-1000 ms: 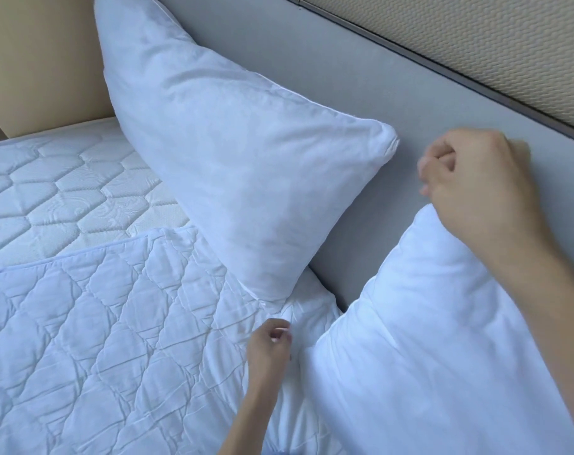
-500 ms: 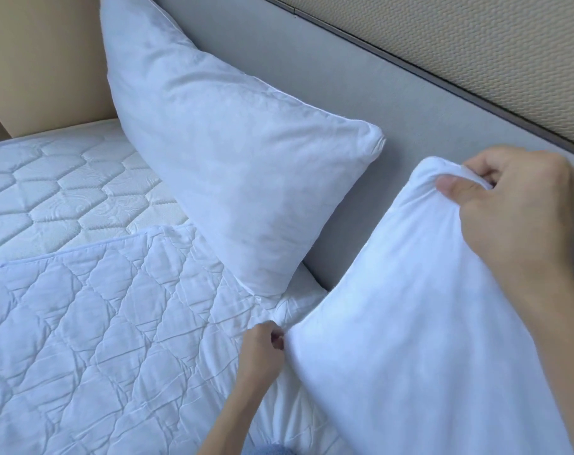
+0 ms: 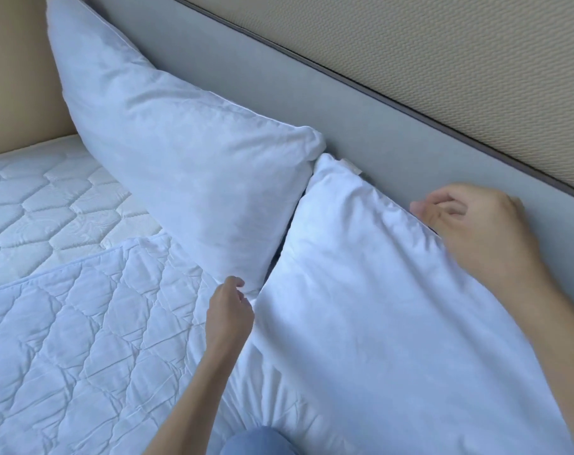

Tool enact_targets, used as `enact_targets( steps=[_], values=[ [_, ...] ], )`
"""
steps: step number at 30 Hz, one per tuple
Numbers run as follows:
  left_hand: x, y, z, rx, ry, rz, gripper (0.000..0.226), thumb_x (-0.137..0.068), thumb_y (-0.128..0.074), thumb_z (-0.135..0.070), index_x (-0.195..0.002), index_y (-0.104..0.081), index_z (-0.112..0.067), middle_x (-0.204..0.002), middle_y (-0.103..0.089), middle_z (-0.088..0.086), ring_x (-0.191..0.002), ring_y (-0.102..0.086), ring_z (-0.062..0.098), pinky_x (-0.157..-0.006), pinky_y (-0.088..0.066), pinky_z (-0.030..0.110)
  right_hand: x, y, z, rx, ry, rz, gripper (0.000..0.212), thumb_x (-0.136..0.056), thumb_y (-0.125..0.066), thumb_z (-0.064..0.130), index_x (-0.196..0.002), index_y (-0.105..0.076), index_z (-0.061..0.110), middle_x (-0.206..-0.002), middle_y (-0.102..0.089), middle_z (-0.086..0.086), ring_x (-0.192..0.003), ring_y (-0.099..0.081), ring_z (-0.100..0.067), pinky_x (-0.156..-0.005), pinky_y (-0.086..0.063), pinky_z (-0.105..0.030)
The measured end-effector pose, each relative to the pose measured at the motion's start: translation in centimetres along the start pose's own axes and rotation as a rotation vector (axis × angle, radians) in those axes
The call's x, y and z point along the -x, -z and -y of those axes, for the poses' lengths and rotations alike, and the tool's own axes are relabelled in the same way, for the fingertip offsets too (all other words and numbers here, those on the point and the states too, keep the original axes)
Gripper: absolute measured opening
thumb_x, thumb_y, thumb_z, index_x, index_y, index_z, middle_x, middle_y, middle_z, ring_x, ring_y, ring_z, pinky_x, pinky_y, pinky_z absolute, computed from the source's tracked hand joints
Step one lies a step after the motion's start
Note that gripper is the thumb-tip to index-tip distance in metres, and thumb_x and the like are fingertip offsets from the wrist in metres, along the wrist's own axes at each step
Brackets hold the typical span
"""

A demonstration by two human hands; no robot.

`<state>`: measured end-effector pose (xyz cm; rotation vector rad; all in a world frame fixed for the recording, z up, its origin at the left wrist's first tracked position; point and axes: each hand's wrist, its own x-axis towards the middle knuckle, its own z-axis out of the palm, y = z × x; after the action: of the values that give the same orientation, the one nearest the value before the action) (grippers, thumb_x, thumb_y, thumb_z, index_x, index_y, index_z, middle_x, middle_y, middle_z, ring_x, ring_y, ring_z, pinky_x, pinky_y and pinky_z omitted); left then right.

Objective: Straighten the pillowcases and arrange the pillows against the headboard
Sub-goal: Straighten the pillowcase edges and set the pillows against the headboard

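Two white pillows lean on the grey headboard [image 3: 394, 126]. The left pillow [image 3: 180, 165] stands tilted, its right corner touching the top left corner of the right pillow [image 3: 377, 307]. My left hand [image 3: 230, 316] has curled fingers and pinches the right pillow's lower left corner, just under the left pillow's bottom corner. My right hand [image 3: 476, 231] hovers at the right pillow's top edge by the headboard, fingers loosely curled and slightly blurred, gripping nothing that I can see.
A wrinkled white quilted pad [image 3: 82, 339] covers the near bed; bare quilted mattress [image 3: 33, 208] shows beyond it on the left. A textured beige wall [image 3: 443, 60] rises above the headboard. My knee in blue jeans [image 3: 256, 441] is at the bottom edge.
The right pillow has been lifted and swung left against the headboard until its top corner meets the left pillow. My right hand let go of that corner and slid right along the top edge.
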<state>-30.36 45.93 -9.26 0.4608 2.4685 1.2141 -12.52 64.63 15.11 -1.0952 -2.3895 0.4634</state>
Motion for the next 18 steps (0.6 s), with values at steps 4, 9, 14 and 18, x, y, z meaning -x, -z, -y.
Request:
enact_targets(
  steps=[4,9,14,18],
  values=[
    [2.7,2.6,-9.3,-0.021,-0.394,-0.118,0.032,-0.087,-0.056,-0.001,-0.115,-0.058,-0.016,-0.108,-0.059,0.001,-0.092,-0.058,0.026,-0.071,-0.049,0.040,7.6,6.8,-7.7,-0.034,-0.298,0.065,0.013,-0.077,-0.074,0.047,-0.081,-0.070,0.035,-0.077,-0.076,0.009,-0.075,-0.065,0.011,-0.061,-0.044,-0.006],
    [6.4,1.4,-21.2,-0.141,-1.153,0.031,0.034,-0.083,-0.067,-0.007,-0.117,-0.063,-0.008,-0.115,-0.063,0.009,-0.103,-0.054,0.030,-0.087,-0.045,0.040,13.6,12.1,-14.9,0.204,-0.583,0.272,0.021,-0.074,-0.084,0.034,-0.080,-0.068,0.023,-0.074,-0.068,0.002,-0.072,-0.063,-0.017,-0.063,-0.046,-0.034],
    [7.7,-2.6,-25.6,-0.453,-1.367,0.402,0.036,-0.078,-0.075,-0.024,-0.110,-0.065,-0.009,-0.109,-0.071,0.006,-0.097,-0.065,0.033,-0.083,-0.047,0.043,16.1,13.5,-17.6,0.263,-0.691,0.244,0.041,-0.074,-0.081,0.026,-0.058,-0.044,0.015,-0.056,-0.046,-0.003,-0.064,-0.047,-0.028,-0.052,-0.032,-0.032],
    [9.0,-4.5,-26.7,-0.567,-1.334,0.483,0.039,-0.067,-0.086,-0.031,-0.095,-0.067,-0.011,-0.086,-0.071,0.006,-0.083,-0.067,0.032,-0.074,-0.047,0.040,15.3,13.7,-18.3,0.294,-0.716,0.183,0.059,-0.076,-0.078,0.021,-0.055,-0.023,0.019,-0.057,-0.027,-0.002,-0.068,-0.031,-0.024,-0.050,-0.020,-0.031]
  ],
)
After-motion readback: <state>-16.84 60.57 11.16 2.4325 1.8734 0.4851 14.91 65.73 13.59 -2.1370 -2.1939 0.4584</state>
